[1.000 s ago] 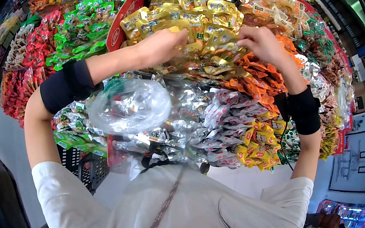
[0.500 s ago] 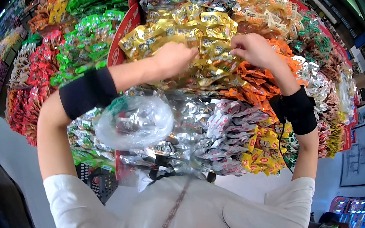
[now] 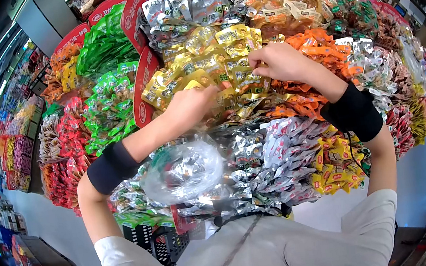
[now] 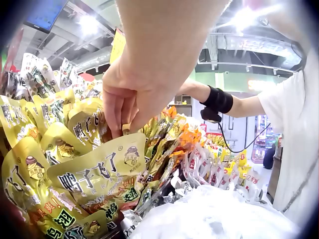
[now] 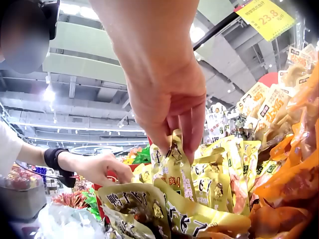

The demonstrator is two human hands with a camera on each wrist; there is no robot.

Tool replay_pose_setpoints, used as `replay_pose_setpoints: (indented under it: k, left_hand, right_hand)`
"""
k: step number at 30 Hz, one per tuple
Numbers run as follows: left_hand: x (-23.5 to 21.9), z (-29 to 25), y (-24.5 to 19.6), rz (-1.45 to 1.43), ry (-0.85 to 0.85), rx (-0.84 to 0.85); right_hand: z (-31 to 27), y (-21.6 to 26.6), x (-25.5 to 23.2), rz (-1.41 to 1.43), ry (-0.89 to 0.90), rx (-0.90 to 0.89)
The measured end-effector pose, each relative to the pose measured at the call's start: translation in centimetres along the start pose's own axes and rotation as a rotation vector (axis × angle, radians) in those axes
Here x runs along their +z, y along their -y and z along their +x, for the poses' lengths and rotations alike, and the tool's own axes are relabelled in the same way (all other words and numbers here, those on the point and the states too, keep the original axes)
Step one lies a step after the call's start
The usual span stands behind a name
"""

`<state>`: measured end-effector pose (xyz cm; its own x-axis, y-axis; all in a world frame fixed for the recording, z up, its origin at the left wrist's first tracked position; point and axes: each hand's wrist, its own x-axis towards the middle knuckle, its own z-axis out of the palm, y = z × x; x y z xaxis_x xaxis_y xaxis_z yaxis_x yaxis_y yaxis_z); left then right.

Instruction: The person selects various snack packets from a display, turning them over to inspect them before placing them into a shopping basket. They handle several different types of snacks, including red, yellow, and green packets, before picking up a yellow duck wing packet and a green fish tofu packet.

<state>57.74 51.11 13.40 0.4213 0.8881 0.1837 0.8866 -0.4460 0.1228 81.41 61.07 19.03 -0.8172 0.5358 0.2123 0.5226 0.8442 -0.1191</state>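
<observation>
Both hands work among upright gold snack packets (image 3: 209, 61) in a heaped display. In the left wrist view, the thumb and fingers of my left hand (image 4: 132, 99) pinch the top edge of a gold packet (image 4: 102, 174) at the front of the pile. My right hand (image 5: 172, 107) grips the top of another gold packet (image 5: 174, 172), its thumb on one side and fingers on the other. From the head view, the right hand sits over the right side of the gold pile, a short way from the left hand.
A crumpled clear plastic bag (image 3: 183, 171) lies in front of the left forearm. Orange packets (image 3: 314, 46) border the gold ones on the right, silver packets (image 3: 187, 8) behind. A red divider (image 3: 145, 83) stands on the left, with green packets (image 3: 108, 100) beyond it.
The head view has shifted, showing more of the back of the display. My left hand has come toward the front of the gold pile, and the right hand has shifted left onto it.
</observation>
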Motion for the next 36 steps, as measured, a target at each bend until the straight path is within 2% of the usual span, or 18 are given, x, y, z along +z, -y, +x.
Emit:
replay_pose_setpoints:
  k: [11, 13, 17, 20, 23, 27, 30, 33, 36]
  left_hand:
    - [-0.5, -0.5, -0.4, 0.006, 0.002, -0.024]
    - [-0.4, -0.5, -0.4, 0.01, 0.003, -0.032]
    - [-0.5, -0.5, -0.3, 0.003, 0.026, -0.046]
    - [-0.6, -0.3, -0.4, 0.009, 0.036, -0.059]
    - [-0.2, -0.2, 0.1, -0.002, 0.002, -0.04]
    - [-0.3, -0.3, 0.1, -0.025, -0.004, -0.022]
    - [-0.4, -0.5, 0.3, -0.036, -0.002, -0.014]
    - [-0.5, -0.6, 0.3, -0.04, -0.001, -0.02]
    - [-0.5, -0.8, 0.3, -0.047, -0.017, -0.007]
  right_hand:
    - [-0.6, -1.3, -1.3, -0.006, 0.01, 0.112]
    - [-0.3, -2.6, -1.9, 0.108, -0.02, 0.172]
    - [1.0, -8.3, -2.7, 0.069, -0.279, 0.204]
    - [2.2, -10.8, -1.9, -0.019, -0.148, 0.312]
    - [4.3, -12.4, -0.3, -0.07, 0.11, 0.369]
    - [6.1, -11.4, 0.4, -0.3, 0.275, 0.536]
    - [6.1, -10.0, 0.4, -0.337, 0.475, 0.506]
    - [6.6, -11.4, 2.5, -0.338, 0.388, 0.439]
    - [6.3, -11.2, 2.7, -0.474, 0.33, 0.352]
